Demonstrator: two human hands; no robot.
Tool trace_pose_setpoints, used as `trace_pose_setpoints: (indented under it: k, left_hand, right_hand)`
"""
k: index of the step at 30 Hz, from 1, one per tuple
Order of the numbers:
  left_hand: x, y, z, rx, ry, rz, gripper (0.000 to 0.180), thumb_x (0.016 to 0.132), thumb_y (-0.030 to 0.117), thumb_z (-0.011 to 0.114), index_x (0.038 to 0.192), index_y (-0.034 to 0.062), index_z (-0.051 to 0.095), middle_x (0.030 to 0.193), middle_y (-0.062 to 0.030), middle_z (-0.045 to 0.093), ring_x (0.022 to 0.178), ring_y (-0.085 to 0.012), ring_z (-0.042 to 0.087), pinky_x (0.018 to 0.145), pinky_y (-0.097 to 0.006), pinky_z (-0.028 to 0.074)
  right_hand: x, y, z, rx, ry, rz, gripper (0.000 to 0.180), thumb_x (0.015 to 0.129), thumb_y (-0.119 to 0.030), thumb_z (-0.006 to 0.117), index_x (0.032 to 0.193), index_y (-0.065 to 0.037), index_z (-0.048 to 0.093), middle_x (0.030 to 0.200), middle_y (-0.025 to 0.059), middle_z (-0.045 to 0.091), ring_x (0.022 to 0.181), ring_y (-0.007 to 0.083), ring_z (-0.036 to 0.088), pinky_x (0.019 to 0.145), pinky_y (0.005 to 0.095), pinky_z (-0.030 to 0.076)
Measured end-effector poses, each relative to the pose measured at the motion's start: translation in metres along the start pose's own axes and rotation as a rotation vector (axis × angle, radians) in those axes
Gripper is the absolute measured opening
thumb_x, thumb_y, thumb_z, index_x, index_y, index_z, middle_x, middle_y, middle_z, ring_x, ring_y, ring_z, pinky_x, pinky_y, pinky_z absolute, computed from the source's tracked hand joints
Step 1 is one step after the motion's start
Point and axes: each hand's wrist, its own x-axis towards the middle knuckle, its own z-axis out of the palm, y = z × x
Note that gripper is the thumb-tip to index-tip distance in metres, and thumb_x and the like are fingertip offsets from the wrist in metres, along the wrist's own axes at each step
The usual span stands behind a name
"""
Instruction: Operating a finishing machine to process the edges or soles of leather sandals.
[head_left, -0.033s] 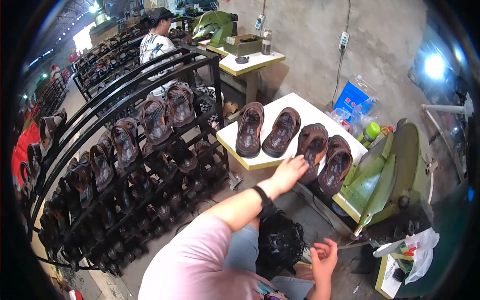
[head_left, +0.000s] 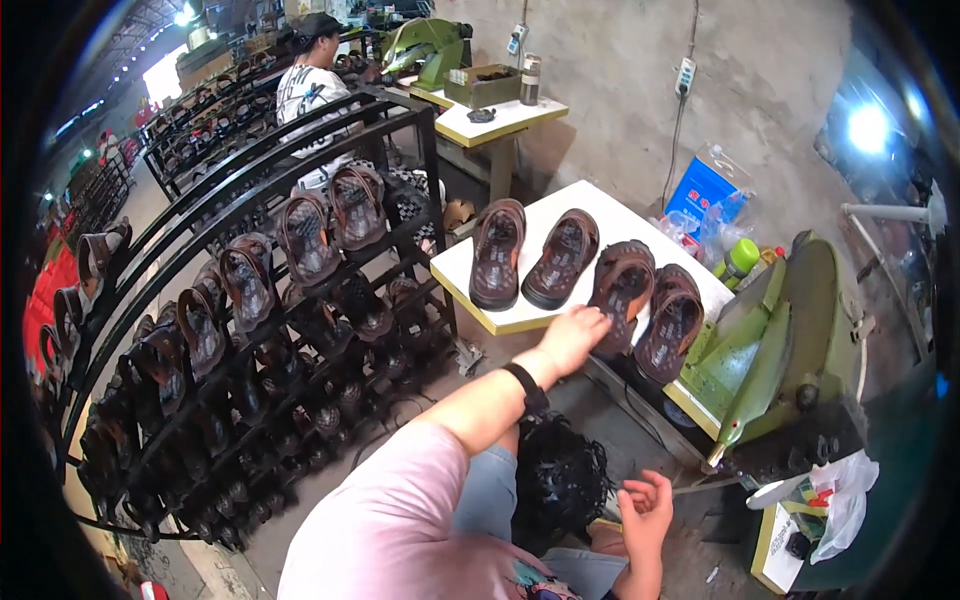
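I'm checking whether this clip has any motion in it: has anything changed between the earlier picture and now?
Nothing visibly changed. The left hand is in the same place at the heel of the third sandal on the white table, the right hand is held low and open as before, and all four sandals lie where they were.

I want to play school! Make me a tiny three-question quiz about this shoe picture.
1. How many brown sandals lie on the white table?
2. True or false: the left hand touches a sandal.
3. The right hand is: A) holding a sandal, B) empty, open, C) on the black rack.

Key: 1. Four. 2. True, the third sandal from the left. 3. B.
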Motion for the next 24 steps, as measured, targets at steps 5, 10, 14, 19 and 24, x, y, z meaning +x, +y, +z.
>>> trace_pose_setpoints:
  k: [5, 10, 14, 19, 24]
  left_hand:
    - [-0.002, 0.066, -0.069, -0.265, 0.337, 0.187, 0.043, 0.051, 0.011, 0.074, 0.093, 0.0092, 0.067, 0.077, -0.0046, 0.055, 0.076, -0.0254, 0.058, 0.078, -0.041, 0.042]
    - [-0.038, 0.2, -0.133, -1.07, -0.13, 0.662, 0.053, 0.073, 0.024, 0.08, 0.119, 0.002, 0.065, 0.123, -0.0125, 0.063, 0.121, -0.033, 0.057, 0.103, -0.043, 0.046]
    - [-0.044, 0.208, -0.107, -1.485, -0.701, -0.168, 0.071, 0.077, 0.007, 0.08, 0.139, -0.0041, 0.046, 0.138, -0.0127, 0.055, 0.126, -0.0178, 0.05, 0.109, -0.036, 0.039]
    - [-0.073, 0.256, -0.038, -1.587, -0.411, -0.3, 0.06, 0.084, 0.001, 0.072, 0.138, -0.002, 0.046, 0.131, -0.0105, 0.059, 0.121, -0.0165, 0.054, 0.105, -0.035, 0.043]
    - [-0.075, 0.295, -0.016, -1.85, -0.165, -0.603, 0.04, 0.089, 0.004, 0.069, 0.126, -0.0007, 0.056, 0.115, -0.0063, 0.063, 0.103, -0.0139, 0.058, 0.092, -0.032, 0.048]
  right_hand:
    - [-0.001, 0.021, 0.0, 0.189, -0.003, 0.013, 0.045, 0.084, -0.004, 0.072, 0.124, -0.003, 0.051, 0.106, 0.0087, 0.069, 0.085, 0.0118, 0.061, 0.077, 0.0258, 0.048]
    - [-0.013, 0.028, 0.009, 0.296, -0.035, -0.105, 0.07, 0.077, -0.023, 0.084, 0.134, 0.0, 0.05, 0.127, 0.0117, 0.062, 0.119, 0.0231, 0.056, 0.102, 0.0357, 0.044]
    - [-0.028, 0.003, -0.059, -0.025, -0.08, -0.284, 0.082, 0.055, -0.042, 0.096, 0.117, 0.0, 0.06, 0.102, 0.0089, 0.069, 0.097, 0.0229, 0.067, 0.088, 0.0353, 0.052]
    - [-0.043, -0.029, -0.101, -0.355, 0.439, -0.267, 0.076, 0.049, -0.039, 0.097, 0.105, -0.003, 0.061, 0.091, 0.0102, 0.067, 0.083, 0.0281, 0.066, 0.075, 0.0374, 0.052]
    - [-0.091, -0.008, -0.082, -0.241, -0.037, -0.794, 0.039, 0.066, -0.037, 0.088, 0.081, -0.01, 0.065, 0.095, 0.0052, 0.07, 0.085, 0.0277, 0.068, 0.073, 0.0364, 0.051]
